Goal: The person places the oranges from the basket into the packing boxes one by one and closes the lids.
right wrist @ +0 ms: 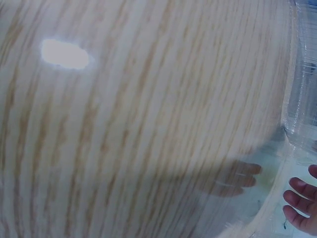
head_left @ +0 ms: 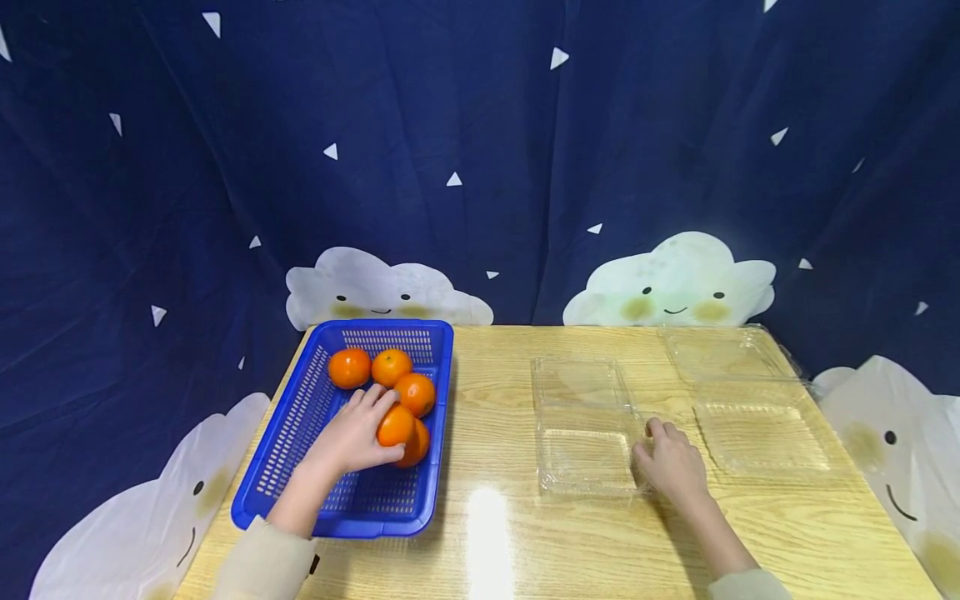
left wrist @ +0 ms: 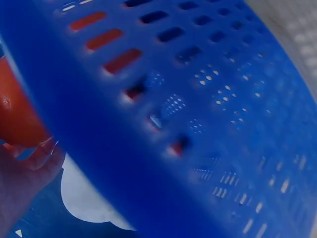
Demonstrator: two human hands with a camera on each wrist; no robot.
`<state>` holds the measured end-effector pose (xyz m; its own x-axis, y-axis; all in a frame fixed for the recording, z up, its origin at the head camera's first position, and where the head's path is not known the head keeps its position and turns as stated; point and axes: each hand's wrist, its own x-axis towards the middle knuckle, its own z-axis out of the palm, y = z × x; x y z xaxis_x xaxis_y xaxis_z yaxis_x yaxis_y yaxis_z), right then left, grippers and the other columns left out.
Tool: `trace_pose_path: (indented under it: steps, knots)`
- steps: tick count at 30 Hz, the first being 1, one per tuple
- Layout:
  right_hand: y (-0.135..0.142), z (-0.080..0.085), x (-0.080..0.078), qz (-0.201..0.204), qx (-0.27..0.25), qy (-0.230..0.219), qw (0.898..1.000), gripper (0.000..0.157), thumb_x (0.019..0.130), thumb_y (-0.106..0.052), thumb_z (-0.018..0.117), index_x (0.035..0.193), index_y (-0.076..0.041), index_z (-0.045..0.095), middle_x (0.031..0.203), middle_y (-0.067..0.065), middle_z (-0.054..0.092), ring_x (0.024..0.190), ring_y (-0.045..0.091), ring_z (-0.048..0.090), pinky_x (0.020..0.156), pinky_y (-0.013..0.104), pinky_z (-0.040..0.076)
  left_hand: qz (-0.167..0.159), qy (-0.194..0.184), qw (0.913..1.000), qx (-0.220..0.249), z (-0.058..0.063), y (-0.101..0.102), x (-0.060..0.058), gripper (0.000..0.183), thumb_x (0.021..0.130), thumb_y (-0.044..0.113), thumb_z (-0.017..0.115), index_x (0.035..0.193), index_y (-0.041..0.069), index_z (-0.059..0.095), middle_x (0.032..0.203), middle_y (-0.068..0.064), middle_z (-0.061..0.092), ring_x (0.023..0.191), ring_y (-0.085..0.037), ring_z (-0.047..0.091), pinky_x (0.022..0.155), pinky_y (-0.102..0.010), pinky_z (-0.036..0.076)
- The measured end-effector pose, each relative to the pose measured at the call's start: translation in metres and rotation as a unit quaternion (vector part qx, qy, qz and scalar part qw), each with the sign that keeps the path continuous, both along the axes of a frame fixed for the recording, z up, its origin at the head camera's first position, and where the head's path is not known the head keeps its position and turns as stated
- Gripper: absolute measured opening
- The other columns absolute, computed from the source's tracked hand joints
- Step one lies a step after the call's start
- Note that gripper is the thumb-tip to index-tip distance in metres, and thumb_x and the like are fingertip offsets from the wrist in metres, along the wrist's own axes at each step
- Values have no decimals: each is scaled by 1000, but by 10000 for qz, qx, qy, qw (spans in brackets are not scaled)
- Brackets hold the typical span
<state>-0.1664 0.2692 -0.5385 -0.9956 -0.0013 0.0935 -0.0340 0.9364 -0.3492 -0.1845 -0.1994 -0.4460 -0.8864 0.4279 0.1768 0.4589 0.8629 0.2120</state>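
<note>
In the head view a blue plastic basket [head_left: 249, 492] on the left holds several oranges [head_left: 350, 367]. My left hand [head_left: 358, 435] reaches inside it and grips an orange [head_left: 394, 426], thumb on the near side and fingers over the far side. Another orange [head_left: 420, 445] lies against the gripped one, partly hidden by it. The left wrist view shows mostly the basket's wall [left wrist: 208, 129]. My right hand [head_left: 671, 465] is at the right edge of an opened clear plastic clamshell box [head_left: 588, 458]. In the right wrist view its fingers [right wrist: 299, 201] look loosely extended, holding nothing.
A second clear clamshell box [head_left: 765, 429] lies opened on the right of the wooden table [head_left: 495, 400]. Behind the table hangs a dark blue curtain [head_left: 450, 100] with white triangles and clouds.
</note>
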Motion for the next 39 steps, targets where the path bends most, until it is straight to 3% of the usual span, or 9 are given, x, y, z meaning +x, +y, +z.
trace_pose_path:
  steps: [4,10,17,28,39]
  knots:
    - [0,0,0,28,-13,31,10000,28,86,-23,53,102,1,51,89,17,55,67,26,49,47,31,36,65,243,9995,171,3,6,-4,64,67,41,67,120,11,51,111,-9,47,94,-30,45,76,-44,46]
    - [0,0,1,44,-19,59,10000,29,86,-23,53,101,1,51,88,16,55,68,26,49,48,32,37,194,284,9983,468,6,18,-7,65,66,42,67,123,15,48,116,-9,45,98,-30,45,75,-46,48]
    - [-1,1,2,61,-11,48,10000,29,86,-23,53,102,1,51,89,17,55,67,26,49,47,31,36,106,373,9952,899,6,36,-11,64,65,41,67,120,13,49,115,-8,44,102,-28,43,74,-45,48]
    - [1,1,2,59,-21,33,10000,31,87,-24,53,104,1,51,92,18,55,72,30,52,50,34,40,11,541,9919,1151,3,62,-7,63,66,42,66,119,14,49,113,-6,45,96,-24,43,73,-39,48]
    - [0,1,2,105,-55,19,9999,32,87,-23,53,106,3,51,93,19,56,71,27,50,50,32,39,-33,733,9873,1410,3,90,-4,61,65,42,65,117,14,50,112,-7,45,100,-26,45,80,-40,44]
